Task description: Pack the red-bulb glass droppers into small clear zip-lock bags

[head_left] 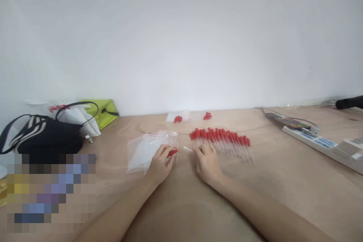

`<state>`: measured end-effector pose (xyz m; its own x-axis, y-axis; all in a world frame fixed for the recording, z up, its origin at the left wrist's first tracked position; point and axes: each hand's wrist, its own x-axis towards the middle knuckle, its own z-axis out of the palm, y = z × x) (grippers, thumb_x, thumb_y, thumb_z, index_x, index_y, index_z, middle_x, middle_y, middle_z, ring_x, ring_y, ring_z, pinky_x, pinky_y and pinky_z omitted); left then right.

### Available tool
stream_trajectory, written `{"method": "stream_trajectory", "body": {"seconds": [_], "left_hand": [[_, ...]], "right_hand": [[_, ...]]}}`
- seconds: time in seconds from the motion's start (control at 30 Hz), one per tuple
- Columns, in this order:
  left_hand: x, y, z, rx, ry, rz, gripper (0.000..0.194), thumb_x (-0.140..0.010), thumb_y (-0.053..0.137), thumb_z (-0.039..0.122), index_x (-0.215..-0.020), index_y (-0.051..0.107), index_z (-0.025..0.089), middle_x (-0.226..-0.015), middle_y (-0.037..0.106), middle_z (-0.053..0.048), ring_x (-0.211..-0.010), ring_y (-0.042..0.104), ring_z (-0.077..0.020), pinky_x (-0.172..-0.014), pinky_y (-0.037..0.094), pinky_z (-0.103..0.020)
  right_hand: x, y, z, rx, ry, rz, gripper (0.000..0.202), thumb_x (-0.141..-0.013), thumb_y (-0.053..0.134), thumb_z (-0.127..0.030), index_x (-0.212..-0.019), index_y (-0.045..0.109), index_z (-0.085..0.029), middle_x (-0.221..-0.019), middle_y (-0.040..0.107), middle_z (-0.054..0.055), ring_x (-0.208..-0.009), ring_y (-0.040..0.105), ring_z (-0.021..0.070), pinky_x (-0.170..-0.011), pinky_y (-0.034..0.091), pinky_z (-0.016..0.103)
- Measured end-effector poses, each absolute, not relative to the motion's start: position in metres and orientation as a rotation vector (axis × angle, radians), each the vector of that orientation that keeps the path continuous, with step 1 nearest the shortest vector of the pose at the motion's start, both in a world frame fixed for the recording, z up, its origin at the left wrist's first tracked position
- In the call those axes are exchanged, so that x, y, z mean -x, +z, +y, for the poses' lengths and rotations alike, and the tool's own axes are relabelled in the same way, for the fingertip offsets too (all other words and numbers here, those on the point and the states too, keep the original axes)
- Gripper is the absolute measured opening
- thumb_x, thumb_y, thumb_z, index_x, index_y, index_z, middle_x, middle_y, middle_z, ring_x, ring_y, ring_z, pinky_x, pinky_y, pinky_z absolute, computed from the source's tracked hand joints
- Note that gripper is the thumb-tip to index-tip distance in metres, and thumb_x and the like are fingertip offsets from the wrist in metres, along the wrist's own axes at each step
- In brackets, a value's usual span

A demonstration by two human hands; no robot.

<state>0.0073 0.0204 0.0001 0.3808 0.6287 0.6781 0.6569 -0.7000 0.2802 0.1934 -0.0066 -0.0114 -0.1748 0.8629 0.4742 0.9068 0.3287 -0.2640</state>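
My left hand pinches a red rubber bulb, its end pointing right. In my right hand is a clear glass dropper tube, held by one end with the other toward the bulb. The two pieces are apart. Just right of my right hand lies a fanned row of droppers with red bulbs at the far end and clear tubes toward me. Beside my left hand several clear zip bags lie flat. A thin clear piece shows beside my left fingertips; its kind is unclear.
Small piles of red bulbs and more red bulbs lie near the wall. At left are a black bag, a lime-green bag and a small vial. A white power strip runs along the right.
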Motion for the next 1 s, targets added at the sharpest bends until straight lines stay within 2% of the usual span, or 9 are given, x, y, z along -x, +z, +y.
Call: {"method": "stream_trajectory", "body": {"seconds": [0.2,0.6,0.77,1.0], "left_hand": [[-0.021,0.0,0.007,2.713,-1.069,-1.091,0.009,-0.083,0.047,0.023,-0.081,0.055,0.018,-0.076,0.06,-0.003,-0.074,0.053,-0.0178,-0.067,0.042,-0.031],[-0.022,-0.003,0.006,2.744,-1.101,-1.11,0.01,-0.085,0.046,0.022,-0.085,0.055,0.018,-0.076,0.062,-0.003,-0.072,0.055,-0.0172,-0.067,0.041,-0.029],[-0.022,-0.002,0.006,2.782,-1.108,-1.075,0.014,-0.085,0.044,0.024,-0.08,0.056,0.018,-0.075,0.062,-0.003,-0.072,0.055,-0.0167,-0.069,0.039,-0.03],[-0.021,0.0,0.005,2.875,-1.069,-0.948,0.015,-0.086,0.044,0.023,-0.078,0.057,0.019,-0.071,0.063,-0.001,-0.071,0.052,-0.0155,-0.07,0.036,-0.03]], "right_hand": [[-0.226,-0.014,-0.019,1.214,-0.056,-2.056,0.02,-0.083,0.036,-0.013,-0.091,0.054,-0.017,-0.086,0.056,0.005,-0.079,0.048,0.015,-0.075,0.027,0.031],[-0.223,-0.014,-0.017,1.124,-0.042,-2.203,0.017,-0.08,0.041,-0.013,-0.088,0.055,-0.018,-0.081,0.059,0.003,-0.077,0.049,0.0146,-0.078,0.024,0.033],[-0.225,-0.013,-0.016,1.091,-0.008,-2.229,0.018,-0.08,0.042,-0.012,-0.084,0.057,-0.019,-0.078,0.058,0.002,-0.072,0.047,0.0137,-0.074,0.025,0.03],[-0.23,-0.014,-0.011,1.021,-0.022,-2.293,0.027,-0.078,0.042,-0.007,-0.092,0.06,-0.022,-0.077,0.058,0.002,-0.067,0.044,0.0131,-0.067,0.023,0.028]]}}
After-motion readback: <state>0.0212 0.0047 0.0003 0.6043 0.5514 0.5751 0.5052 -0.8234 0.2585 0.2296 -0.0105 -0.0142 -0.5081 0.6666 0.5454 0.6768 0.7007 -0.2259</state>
